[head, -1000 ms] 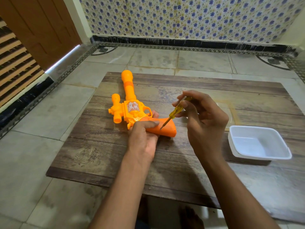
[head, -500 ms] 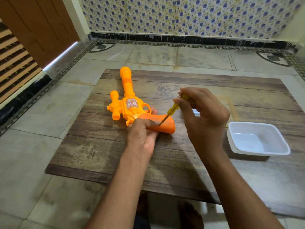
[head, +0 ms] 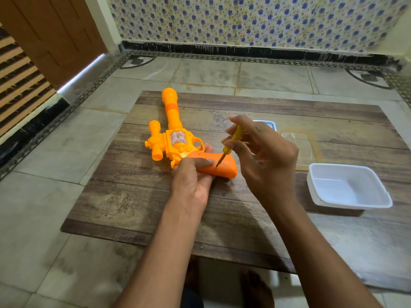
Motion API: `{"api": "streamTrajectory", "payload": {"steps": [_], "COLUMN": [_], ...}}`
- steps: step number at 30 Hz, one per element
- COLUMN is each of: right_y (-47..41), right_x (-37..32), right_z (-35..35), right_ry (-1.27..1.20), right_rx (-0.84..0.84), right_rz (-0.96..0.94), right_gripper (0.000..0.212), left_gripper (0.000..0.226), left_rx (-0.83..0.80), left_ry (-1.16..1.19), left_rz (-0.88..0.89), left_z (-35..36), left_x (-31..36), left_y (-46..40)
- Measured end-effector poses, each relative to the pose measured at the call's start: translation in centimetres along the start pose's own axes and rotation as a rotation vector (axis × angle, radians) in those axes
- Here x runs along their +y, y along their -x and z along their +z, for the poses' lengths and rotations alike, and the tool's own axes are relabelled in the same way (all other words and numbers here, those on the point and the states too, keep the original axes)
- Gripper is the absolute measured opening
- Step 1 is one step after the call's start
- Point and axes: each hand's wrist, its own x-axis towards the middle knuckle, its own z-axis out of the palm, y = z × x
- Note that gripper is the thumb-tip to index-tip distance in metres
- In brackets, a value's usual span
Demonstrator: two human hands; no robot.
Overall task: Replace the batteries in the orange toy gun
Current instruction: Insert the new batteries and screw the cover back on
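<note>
Flat on the wooden board (head: 138, 196) lies the orange toy gun (head: 178, 141), barrel toward twelve o'clock, and the left hand (head: 191, 181) clamps its grip so it cannot twist. At three o'clock the white tray (head: 333, 172) probably waits for screws. The right hand (head: 264, 161) pinches a yellow screwdriver (head: 231, 141), tip on the grip's cover.

Dim, warm indoor light. Bright strip of daylight under the door (head: 81, 73) at upper left. Soft shadows on the table (head: 138, 196), cast right of the white tray (head: 347, 185). Sharp in the centre; wide-angle bending of floor lines toward the edges.
</note>
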Motion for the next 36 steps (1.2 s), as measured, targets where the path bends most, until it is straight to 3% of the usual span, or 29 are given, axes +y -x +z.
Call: {"api": "streamTrajectory", "payload": {"steps": [5, 10, 15, 22, 26, 29, 32, 36], "right_y": [-0.11, -0.08, -0.21, -0.14, -0.27, -0.45, -0.4, -0.37], "right_x": [-0.12, -0.36, -0.21, -0.72, -0.66, -0.68, -0.84, -0.66], "right_z": [0.1, 0.24, 0.28, 0.91, 0.84, 0.95, 0.97, 0.67], "right_ry": [0.045, -0.012, -0.132, -0.096, -0.161, -0.127, -0.04, -0.21], "right_rx": [0.006, -0.036, -0.051, -0.031, -0.063, -0.045, -0.017, -0.089], "right_rz": [-0.028, -0.022, 0.06, 0.063, 0.075, 0.083, 0.059, 0.102], "right_gripper": [0.036, 0.033, 0.028, 0.029, 0.028, 0.029, 0.029, 0.036], "left_gripper": [0.084, 0.099, 0.085, 0.102, 0.09, 0.103, 0.099, 0.086], "left_rx": [-0.001, -0.023, -0.026, -0.06, -0.03, -0.047, -0.044, -0.035], "left_ry": [-0.007, 0.006, 0.013, 0.029, 0.067, 0.05, 0.049, 0.059], "left_rz": [-0.001, -0.02, -0.03, -0.037, -0.042, -0.026, -0.047, -0.059], "left_z": [0.2, 0.46, 0.27, 0.21, 0.45, 0.33, 0.33, 0.42], "left_x": [0.11, 0.31, 0.17, 0.22, 0.21, 0.24, 0.36, 0.35], "left_y": [0.34, 0.45, 0.23, 0.37, 0.29, 0.4, 0.51, 0.39]}}
